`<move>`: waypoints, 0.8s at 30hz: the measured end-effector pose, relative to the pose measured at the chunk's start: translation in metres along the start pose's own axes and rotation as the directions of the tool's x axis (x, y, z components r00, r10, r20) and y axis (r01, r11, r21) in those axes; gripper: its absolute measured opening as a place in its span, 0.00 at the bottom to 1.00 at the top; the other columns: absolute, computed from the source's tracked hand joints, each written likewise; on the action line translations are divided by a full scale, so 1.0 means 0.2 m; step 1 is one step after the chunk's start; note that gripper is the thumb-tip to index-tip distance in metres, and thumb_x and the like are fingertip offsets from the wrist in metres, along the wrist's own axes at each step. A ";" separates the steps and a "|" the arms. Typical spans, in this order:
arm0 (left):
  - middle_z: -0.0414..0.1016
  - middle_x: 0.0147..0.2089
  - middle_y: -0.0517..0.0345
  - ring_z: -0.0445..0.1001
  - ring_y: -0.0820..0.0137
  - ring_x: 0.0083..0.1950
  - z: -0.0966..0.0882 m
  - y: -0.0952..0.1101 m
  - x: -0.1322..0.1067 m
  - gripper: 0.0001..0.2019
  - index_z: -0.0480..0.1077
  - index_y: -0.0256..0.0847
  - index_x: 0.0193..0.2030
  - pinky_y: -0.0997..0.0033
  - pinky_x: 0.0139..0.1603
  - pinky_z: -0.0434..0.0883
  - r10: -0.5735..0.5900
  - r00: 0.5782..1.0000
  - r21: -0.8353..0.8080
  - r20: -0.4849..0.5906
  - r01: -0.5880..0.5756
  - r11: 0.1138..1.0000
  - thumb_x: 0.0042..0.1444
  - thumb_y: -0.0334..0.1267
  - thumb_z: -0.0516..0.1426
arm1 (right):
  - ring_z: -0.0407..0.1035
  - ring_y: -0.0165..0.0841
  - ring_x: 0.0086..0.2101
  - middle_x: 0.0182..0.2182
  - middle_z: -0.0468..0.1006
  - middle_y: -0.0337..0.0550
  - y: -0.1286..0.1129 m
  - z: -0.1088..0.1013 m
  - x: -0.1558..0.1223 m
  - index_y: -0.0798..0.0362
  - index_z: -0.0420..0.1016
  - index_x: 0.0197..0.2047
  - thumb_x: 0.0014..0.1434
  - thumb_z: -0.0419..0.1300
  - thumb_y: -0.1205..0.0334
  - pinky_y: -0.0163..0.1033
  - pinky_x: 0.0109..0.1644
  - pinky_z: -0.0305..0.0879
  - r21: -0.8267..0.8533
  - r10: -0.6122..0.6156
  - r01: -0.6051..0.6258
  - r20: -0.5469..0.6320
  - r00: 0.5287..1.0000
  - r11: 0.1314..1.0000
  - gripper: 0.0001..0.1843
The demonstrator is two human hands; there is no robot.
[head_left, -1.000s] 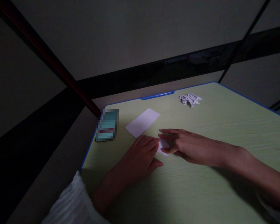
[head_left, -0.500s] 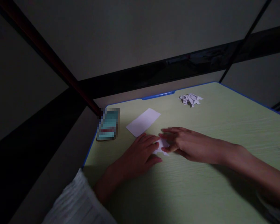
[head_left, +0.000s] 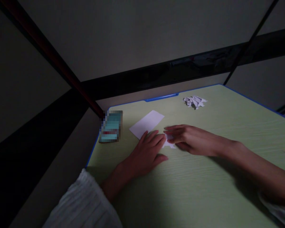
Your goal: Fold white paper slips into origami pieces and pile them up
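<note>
A small piece of folded white paper (head_left: 169, 145) lies on the table between my two hands, partly covered by fingers. My left hand (head_left: 148, 152) rests palm down at its left side, fingers stretched and thumb apart, with the index fingertip touching the paper's edge. From the right, my right hand (head_left: 191, 139) has its thumb and fingers closed on the paper's upper part; the exact grip is partly hidden. Just beyond my left fingertips is a flat white paper rectangle (head_left: 147, 123), its near corner close to those fingers.
Several folded white paper shapes (head_left: 195, 102) sit in a cluster toward the back right. A blurred, phone-like rectangular object (head_left: 111, 126) lies at the left edge. The pale green table (head_left: 228, 117) has a blue rim and a blue handle-like strip (head_left: 161, 97) at the back, near a wall.
Both hands and the folded paper have shifted slightly away from me and to the right. The paper rectangle and the folded cluster stay in place.
</note>
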State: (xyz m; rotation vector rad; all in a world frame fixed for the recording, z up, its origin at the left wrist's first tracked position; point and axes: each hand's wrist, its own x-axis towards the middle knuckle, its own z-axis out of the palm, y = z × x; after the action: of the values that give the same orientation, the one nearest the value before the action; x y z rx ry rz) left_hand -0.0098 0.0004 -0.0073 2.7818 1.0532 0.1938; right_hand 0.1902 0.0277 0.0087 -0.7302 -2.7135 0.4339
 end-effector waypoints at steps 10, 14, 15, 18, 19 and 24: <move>0.53 0.59 0.49 0.45 0.65 0.60 0.00 0.01 0.02 0.26 0.49 0.37 0.57 0.52 0.59 0.41 -0.026 1.000 -0.087 -0.018 0.024 0.996 0.54 0.47 0.44 | 0.64 0.34 0.44 0.32 0.75 0.46 0.02 0.00 0.01 0.56 0.74 0.33 0.55 0.51 0.60 0.40 0.48 0.58 0.061 0.023 -0.024 0.024 0.999 0.998 0.12; 0.54 0.58 0.53 0.47 0.68 0.60 -0.01 -0.01 0.02 0.20 0.52 0.39 0.55 0.53 0.59 0.41 -0.031 1.000 -0.144 -0.001 0.031 0.989 0.56 0.42 0.42 | 0.66 0.34 0.40 0.32 0.75 0.48 0.02 0.05 0.04 0.57 0.74 0.29 0.54 0.52 0.59 0.39 0.44 0.59 0.088 0.124 -0.115 -0.105 0.987 0.990 0.13; 0.55 0.58 0.54 0.48 0.69 0.59 -0.01 -0.01 0.02 0.18 0.54 0.39 0.54 0.53 0.59 0.41 -0.038 0.999 -0.153 -0.005 0.036 0.988 0.57 0.40 0.42 | 0.66 0.34 0.39 0.34 0.74 0.48 0.02 0.06 0.04 0.57 0.74 0.29 0.54 0.53 0.58 0.39 0.43 0.60 0.111 0.168 -0.152 -0.153 0.974 0.982 0.13; 0.57 0.57 0.54 0.50 0.70 0.58 -0.02 -0.02 0.02 0.16 0.57 0.40 0.51 0.54 0.59 0.40 -0.038 0.999 -0.157 -0.015 0.035 0.987 0.57 0.38 0.40 | 0.68 0.32 0.33 0.31 0.74 0.47 0.03 0.09 0.06 0.57 0.72 0.31 0.51 0.56 0.57 0.36 0.38 0.61 0.190 0.259 -0.222 -0.199 0.945 0.956 0.11; 0.57 0.57 0.54 0.50 0.70 0.58 -0.02 -0.02 0.02 0.16 0.57 0.40 0.51 0.54 0.59 0.40 -0.033 0.999 -0.149 -0.013 0.030 0.988 0.57 0.38 0.40 | 0.68 0.32 0.33 0.31 0.74 0.46 0.03 0.09 0.06 0.57 0.71 0.32 0.50 0.56 0.57 0.36 0.37 0.61 0.200 0.269 -0.229 -0.199 0.942 0.952 0.12; 0.59 0.55 0.55 0.52 0.69 0.56 -0.04 -0.01 0.03 0.16 0.59 0.40 0.50 0.53 0.59 0.41 -0.011 1.000 -0.083 -0.009 0.010 0.996 0.57 0.38 0.40 | 0.67 0.32 0.33 0.32 0.73 0.45 0.05 0.07 0.05 0.56 0.68 0.38 0.51 0.55 0.56 0.35 0.35 0.61 0.138 0.234 -0.214 -0.156 0.959 0.967 0.13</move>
State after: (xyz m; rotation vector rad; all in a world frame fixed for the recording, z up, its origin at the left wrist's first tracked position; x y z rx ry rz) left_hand -0.0088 0.0064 0.0014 2.7032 1.0370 0.2438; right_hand 0.1820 0.0389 -0.0054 -0.9982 -2.4312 0.5532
